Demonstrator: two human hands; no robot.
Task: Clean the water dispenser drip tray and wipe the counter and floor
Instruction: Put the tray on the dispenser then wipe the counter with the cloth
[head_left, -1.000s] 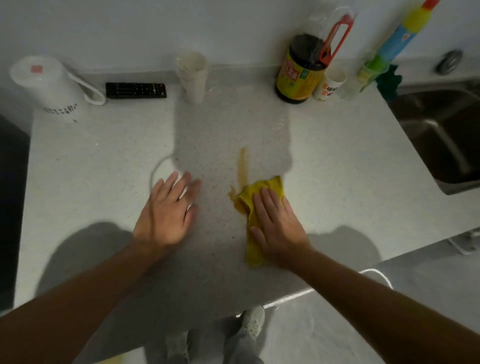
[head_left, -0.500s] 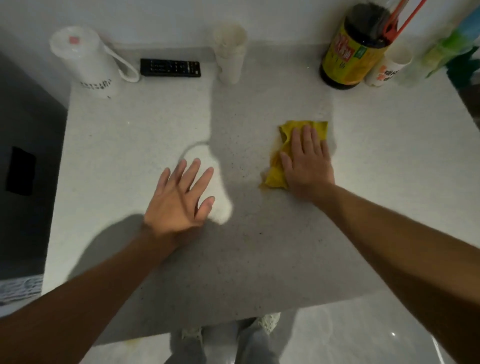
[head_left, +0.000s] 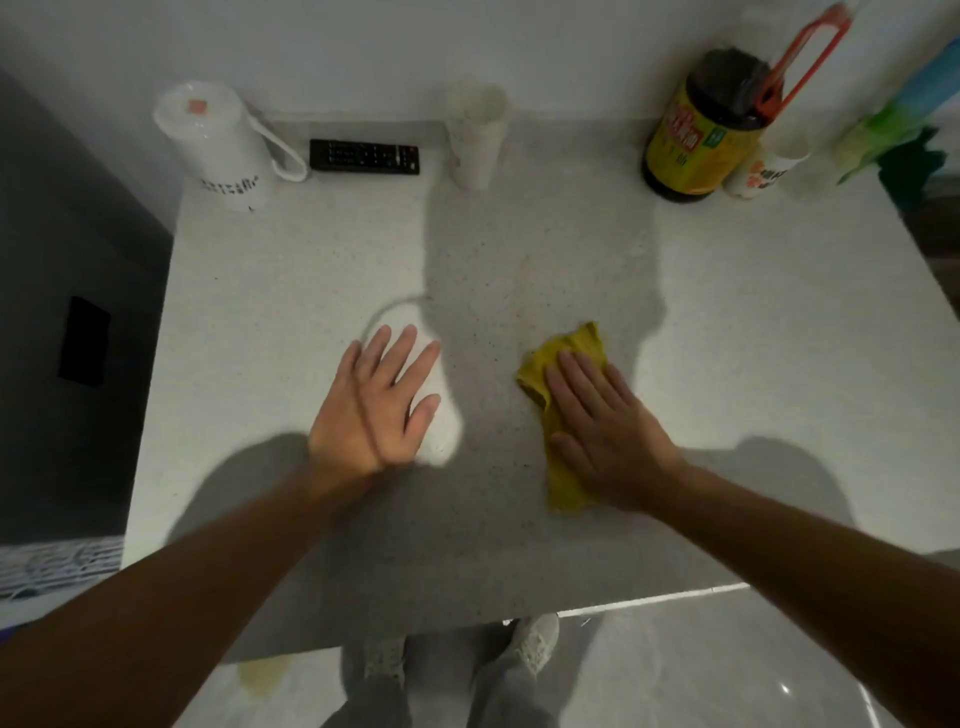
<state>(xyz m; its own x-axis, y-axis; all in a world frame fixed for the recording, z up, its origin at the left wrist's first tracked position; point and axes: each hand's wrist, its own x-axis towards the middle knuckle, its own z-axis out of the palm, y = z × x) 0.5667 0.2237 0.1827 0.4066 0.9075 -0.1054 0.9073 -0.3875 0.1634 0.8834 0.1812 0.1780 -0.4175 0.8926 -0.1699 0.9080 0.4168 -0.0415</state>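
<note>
**Wiping the worktop with the yellow cloth**

We have the yellow cloth (head_left: 561, 415) lying flat on the worktop (head_left: 779, 364), a little right of centre, crumpled at its far edge and trailing back under our palm. Our right hand (head_left: 605, 436) presses it down, fingers (head_left: 571, 384) stretched out flat on the fabric rather than curled around it, so nothing is pinched or lifted. At about twelve o'clock from the cloth a faint brownish streak (head_left: 522, 280) seems to remain on the speckled surface; it is too dim to be sure.

Our left hand (head_left: 371, 405) rests at nine o'clock from the cloth, well apart from it, fingers spread and empty, steadying us on the worktop.

To do this step well, we judge it best to keep even pressure through the whole palm, make overlapping passes across the streak, and refold to a clean face once the fabric is soiled.

Further out, along the back wall, stand a white kettle (head_left: 218, 145), a black remote (head_left: 363, 156), stacked cups (head_left: 475, 135) and a dark bottle (head_left: 701, 135). On the floor (head_left: 675, 675), at seven o'clock, a yellowish patch (head_left: 262, 673) looks not yet wiped.
</note>
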